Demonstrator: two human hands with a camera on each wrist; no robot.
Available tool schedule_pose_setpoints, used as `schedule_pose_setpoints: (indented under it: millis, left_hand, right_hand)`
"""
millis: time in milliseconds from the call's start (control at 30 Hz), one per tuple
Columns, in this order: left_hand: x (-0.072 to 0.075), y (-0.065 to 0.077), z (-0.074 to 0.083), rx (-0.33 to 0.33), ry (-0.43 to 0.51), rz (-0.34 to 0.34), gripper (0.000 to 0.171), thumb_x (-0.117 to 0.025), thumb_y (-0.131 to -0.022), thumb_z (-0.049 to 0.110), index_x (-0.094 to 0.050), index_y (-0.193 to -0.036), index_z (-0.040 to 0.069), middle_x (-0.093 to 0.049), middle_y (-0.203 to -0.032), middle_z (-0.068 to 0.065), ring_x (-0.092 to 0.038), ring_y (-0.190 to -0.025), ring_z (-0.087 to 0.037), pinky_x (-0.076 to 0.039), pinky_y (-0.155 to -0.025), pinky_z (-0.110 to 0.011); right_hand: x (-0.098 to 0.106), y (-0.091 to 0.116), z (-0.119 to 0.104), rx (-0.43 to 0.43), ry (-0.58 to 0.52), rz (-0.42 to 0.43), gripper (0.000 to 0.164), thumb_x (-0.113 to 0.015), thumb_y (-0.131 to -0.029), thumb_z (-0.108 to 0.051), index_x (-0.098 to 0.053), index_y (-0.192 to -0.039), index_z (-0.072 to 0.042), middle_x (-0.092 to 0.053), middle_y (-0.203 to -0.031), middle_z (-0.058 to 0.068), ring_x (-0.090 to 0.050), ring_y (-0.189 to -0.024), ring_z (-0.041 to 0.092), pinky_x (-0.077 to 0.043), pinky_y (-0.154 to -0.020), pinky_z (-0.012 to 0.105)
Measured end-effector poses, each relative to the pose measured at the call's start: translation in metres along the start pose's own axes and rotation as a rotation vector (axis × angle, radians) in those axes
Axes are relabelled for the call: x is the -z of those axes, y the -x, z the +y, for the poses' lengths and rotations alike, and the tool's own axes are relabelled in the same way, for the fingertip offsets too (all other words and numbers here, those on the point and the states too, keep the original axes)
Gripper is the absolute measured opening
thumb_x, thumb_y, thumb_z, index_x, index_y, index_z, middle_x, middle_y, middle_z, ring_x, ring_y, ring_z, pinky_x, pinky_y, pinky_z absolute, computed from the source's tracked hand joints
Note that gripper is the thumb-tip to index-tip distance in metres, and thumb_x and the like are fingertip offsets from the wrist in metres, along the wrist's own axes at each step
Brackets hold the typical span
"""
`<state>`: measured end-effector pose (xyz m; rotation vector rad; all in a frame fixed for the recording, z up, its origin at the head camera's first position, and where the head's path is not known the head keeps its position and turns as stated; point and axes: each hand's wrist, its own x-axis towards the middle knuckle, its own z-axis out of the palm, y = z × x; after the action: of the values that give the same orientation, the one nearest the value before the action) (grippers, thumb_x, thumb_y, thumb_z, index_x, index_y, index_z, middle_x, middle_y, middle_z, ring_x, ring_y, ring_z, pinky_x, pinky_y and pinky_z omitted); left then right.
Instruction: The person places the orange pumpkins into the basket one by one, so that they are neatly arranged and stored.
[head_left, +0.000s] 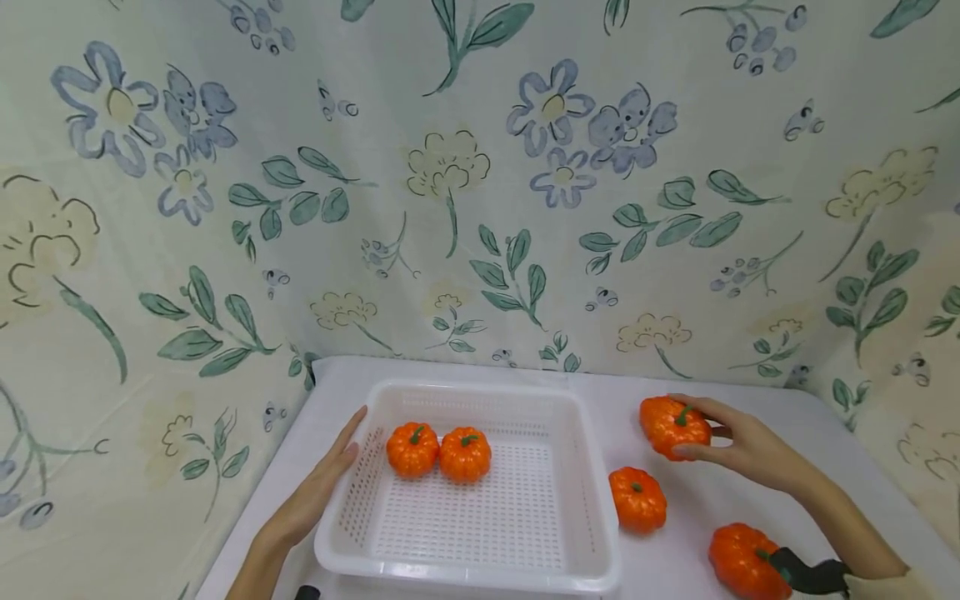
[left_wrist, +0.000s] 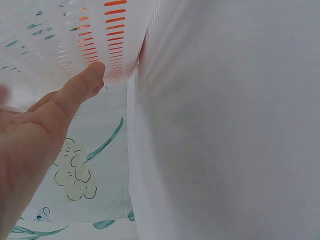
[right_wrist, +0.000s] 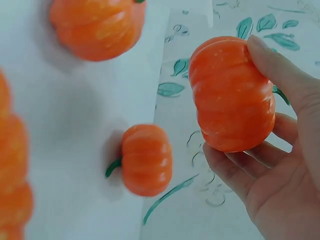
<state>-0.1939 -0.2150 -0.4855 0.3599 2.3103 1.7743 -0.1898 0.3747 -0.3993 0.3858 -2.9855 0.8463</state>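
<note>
My right hand (head_left: 757, 446) grips a small orange toy pumpkin (head_left: 675, 427) with a green stem, held over the right part of the table. In the right wrist view, the thumb lies on one side of this pumpkin (right_wrist: 232, 95) and fingers on the other. At the left, my left hand (head_left: 311, 492) rests against the outer wall of a white plastic basket (head_left: 585, 492), its fingers extended. The left wrist view shows those fingers (left_wrist: 82, 87) touching the slotted wall. Two pumpkins, one on the left (head_left: 412, 450) and one on the right (head_left: 465, 455), sit side by side inside the basket.
One loose pumpkin (head_left: 637, 500) stands beside the basket's right wall. Another pumpkin (head_left: 738, 557) lies nearer the front, partly covered by a black strap (head_left: 813, 575) at the right wrist. A floral curtain (head_left: 450, 250) hangs behind and around the white table (head_left: 600, 408).
</note>
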Motion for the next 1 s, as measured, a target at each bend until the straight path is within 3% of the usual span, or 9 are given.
schedule_pose_setpoints:
  millis: [233, 333, 533, 667, 900, 1000]
  left_hand:
    - [-0.001, 0.0, 0.001, -0.002, -0.004, -0.014, 0.055, -0.024, -0.114, 0.042, -0.009, -0.166, 0.039, 0.0, -0.177, -0.004, 0.002, -0.161, -0.044, 0.005, -0.12, -0.075]
    - [-0.001, 0.001, 0.001, -0.001, -0.007, -0.011, 0.055, -0.024, -0.114, 0.042, -0.009, -0.166, 0.039, 0.0, -0.177, -0.006, 0.001, -0.161, -0.045, 0.004, -0.119, -0.075]
    - [0.0, 0.0, 0.001, -0.001, -0.016, -0.006, 0.055, -0.024, -0.113, 0.043, -0.008, -0.166, 0.042, -0.001, -0.177, -0.006, -0.004, -0.161, -0.047, -0.002, -0.119, -0.076]
    - [0.001, 0.0, 0.0, 0.005, -0.017, -0.014, 0.055, -0.023, -0.113, 0.044, -0.007, -0.166, 0.042, 0.0, -0.177, -0.005, -0.003, -0.161, -0.046, -0.001, -0.12, -0.075]
    - [0.001, -0.001, -0.002, 0.012, -0.021, -0.008, 0.056, -0.024, -0.113, 0.045, -0.006, -0.166, 0.042, 0.0, -0.177, -0.001, 0.0, -0.162, -0.043, 0.001, -0.12, -0.075]
    - [0.002, -0.001, -0.002, 0.009, -0.017, -0.001, 0.056, -0.024, -0.113, 0.045, -0.007, -0.166, 0.042, 0.0, -0.177, -0.001, 0.0, -0.162, -0.043, 0.002, -0.119, -0.075]
  right_hand:
    - [-0.002, -0.022, -0.026, 0.101, -0.055, -0.011, 0.074, -0.081, -0.09, -0.039, -0.05, -0.153, -0.016, -0.052, -0.154, 0.018, -0.059, -0.127, 0.039, -0.056, -0.098, 0.061]
    - [-0.004, -0.033, -0.036, 0.128, -0.12, -0.04, 0.073, -0.08, -0.091, -0.036, -0.049, -0.154, -0.017, -0.052, -0.153, 0.017, -0.06, -0.126, 0.04, -0.059, -0.096, 0.057]
    - [-0.009, -0.054, -0.056, 0.183, -0.222, -0.11, 0.071, -0.082, -0.089, -0.032, -0.051, -0.152, -0.019, -0.056, -0.148, 0.014, -0.065, -0.12, 0.034, -0.064, -0.086, 0.034]
    - [-0.017, -0.063, -0.068, 0.217, -0.211, -0.14, 0.072, -0.084, -0.087, -0.034, -0.054, -0.15, -0.019, -0.059, -0.146, 0.011, -0.063, -0.121, 0.03, -0.062, -0.092, 0.04]
    - [-0.032, -0.073, -0.09, 0.213, -0.206, -0.224, 0.075, -0.086, -0.085, -0.037, -0.054, -0.149, -0.016, -0.061, -0.144, 0.011, -0.06, -0.127, 0.034, -0.057, -0.101, 0.054]
    - [-0.04, -0.079, -0.1, 0.227, -0.201, -0.264, 0.074, -0.086, -0.085, -0.037, -0.054, -0.148, -0.014, -0.062, -0.143, 0.009, -0.061, -0.126, 0.032, -0.056, -0.103, 0.055]
